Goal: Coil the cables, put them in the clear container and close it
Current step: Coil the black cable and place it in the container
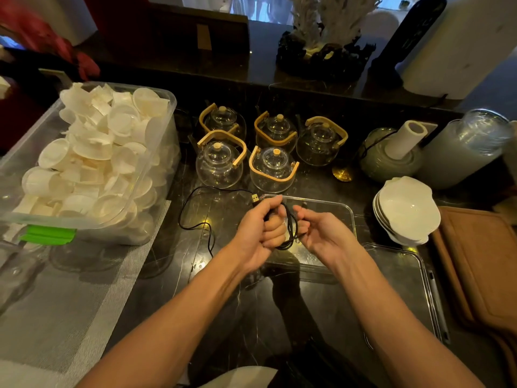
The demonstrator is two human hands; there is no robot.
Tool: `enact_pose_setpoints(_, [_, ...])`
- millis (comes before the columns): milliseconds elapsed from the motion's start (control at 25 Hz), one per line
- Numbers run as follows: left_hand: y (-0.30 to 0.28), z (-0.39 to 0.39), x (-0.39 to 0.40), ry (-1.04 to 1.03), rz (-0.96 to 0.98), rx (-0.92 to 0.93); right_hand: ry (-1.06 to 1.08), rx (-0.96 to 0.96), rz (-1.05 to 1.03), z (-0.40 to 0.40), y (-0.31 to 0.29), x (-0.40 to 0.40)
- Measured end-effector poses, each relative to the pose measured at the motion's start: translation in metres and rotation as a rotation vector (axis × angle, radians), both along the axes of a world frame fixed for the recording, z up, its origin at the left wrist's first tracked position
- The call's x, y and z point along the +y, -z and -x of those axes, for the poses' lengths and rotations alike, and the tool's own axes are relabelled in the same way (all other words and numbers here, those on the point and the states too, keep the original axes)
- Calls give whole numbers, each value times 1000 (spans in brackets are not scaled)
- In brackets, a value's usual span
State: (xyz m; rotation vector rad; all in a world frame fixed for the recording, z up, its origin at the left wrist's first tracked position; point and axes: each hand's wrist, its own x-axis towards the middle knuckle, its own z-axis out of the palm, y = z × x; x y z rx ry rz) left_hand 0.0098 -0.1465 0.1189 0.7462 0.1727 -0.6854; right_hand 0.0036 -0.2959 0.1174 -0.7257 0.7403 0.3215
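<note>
Black marble table [246,317], glossy with pale veining, carries all items.

Lid [402,289]: clear plastic, flat, rounded corners; lies nearest, right of the forearms.

Left hand [258,233]: forearm reaching forward, fist upright, fingers curled tight around several loops of cable.

Right hand [321,233]: palm turned inward, fingers [303,217] loosely bent, pinching the same loops from the right.

Cable [291,231]: thin, black, round cord; coiled part held between both hands above the container; USB plug [254,199] sticks up by the left thumb; loose tail [193,217] curves left across the table.

Clear container [335,211]: shallow transparent rectangle, rounded corners, open, directly beneath the hands.

Woven mat [70,303]: grey, fine-ribbed, left.

Storage bin [156,152]: translucent plastic, green clasp, heaped with white cups, on the mat.

Bowls [407,208]: white, scalloped, stacked, right.

Wooden board [481,261]: brown, right edge.

Teapots [272,169]: five, clear glass, bamboo handles, cork-knobbed lids, behind the container.
</note>
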Motion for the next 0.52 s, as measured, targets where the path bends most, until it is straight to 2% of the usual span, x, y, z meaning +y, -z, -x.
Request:
enact_pose_setpoints(240, [-6, 1, 1, 78, -192, -165, -459, -105, 211, 9, 2, 1])
enact_pose_setpoints(360, [-9, -3, 4, 60, -323, -258, -525, -242, 190, 14, -2, -2])
enact_pose_setpoints(520, [-8, -3, 4, -44, -580, -270, -568, -386, 130, 19, 4, -4])
